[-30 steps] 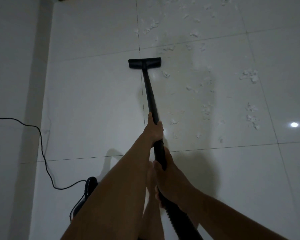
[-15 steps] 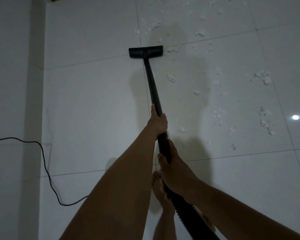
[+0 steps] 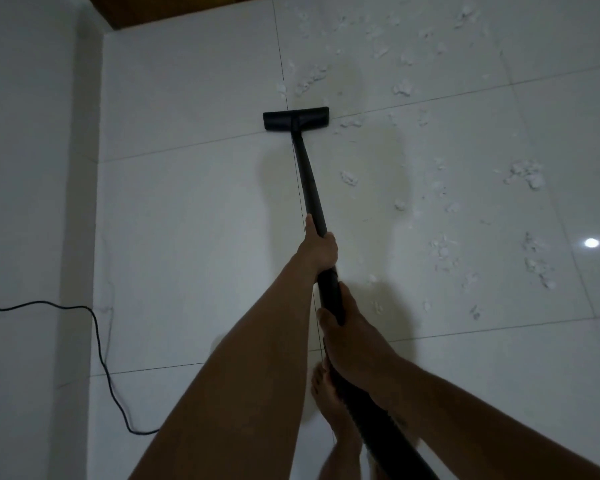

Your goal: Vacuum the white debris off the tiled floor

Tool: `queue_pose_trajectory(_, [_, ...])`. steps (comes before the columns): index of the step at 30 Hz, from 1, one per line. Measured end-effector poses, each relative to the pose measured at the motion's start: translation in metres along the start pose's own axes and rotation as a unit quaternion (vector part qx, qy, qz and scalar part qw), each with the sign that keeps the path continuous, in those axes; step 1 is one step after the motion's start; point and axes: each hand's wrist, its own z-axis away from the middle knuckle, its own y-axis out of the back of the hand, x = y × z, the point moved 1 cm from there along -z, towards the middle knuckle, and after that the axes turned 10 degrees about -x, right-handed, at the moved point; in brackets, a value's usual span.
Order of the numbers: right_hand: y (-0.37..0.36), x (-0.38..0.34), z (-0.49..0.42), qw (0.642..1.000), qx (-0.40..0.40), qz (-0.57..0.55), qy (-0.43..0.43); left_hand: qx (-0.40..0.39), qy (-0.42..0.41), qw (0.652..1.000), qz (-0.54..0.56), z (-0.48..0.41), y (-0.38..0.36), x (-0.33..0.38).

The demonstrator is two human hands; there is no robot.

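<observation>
Head view: wand [image 3: 309, 178] gripped by curled fingers of left hand [image 3: 319, 247], ahead, and right hand [image 3: 354, 341]. Nozzle [image 3: 296, 118], seemingly flat on tiled floor [image 3: 187, 220], is best drawn in overlapping strokes through white debris [image 3: 527, 174] scattered along its right side and far edge.

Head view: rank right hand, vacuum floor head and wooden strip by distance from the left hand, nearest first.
1. right hand: just behind the left hand on the same wand, toward the person.
2. floor head: ahead, at the wand's far end.
3. wooden strip: top left, beyond the floor head.
</observation>
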Motion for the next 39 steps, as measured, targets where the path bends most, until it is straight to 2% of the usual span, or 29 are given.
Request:
queue_pose_trajectory(11, [0.019, -0.012, 0.032, 0.999, -0.018, -0.039, 0.010, -0.002, 0.003, 1.000, 0.022, 0.024, -0.016, 0.021])
queue_pose_trajectory(16, [0.033, -0.010, 0.028, 0.999, -0.017, -0.031, -0.015, -0.004, -0.002, 0.999, 0.041, 0.013, -0.025, 0.026])
queue_pose_trajectory(22, [0.050, -0.024, 0.011, 1.000, -0.012, -0.019, 0.000, 0.000, 0.004, 1.000, 0.026, -0.010, -0.018, 0.042])
queue_pose_trajectory(39, [0.070, -0.082, -0.056, 1.000, 0.001, -0.003, -0.030, 0.004, -0.011, 1.000, -0.003, -0.062, 0.035, 0.096])
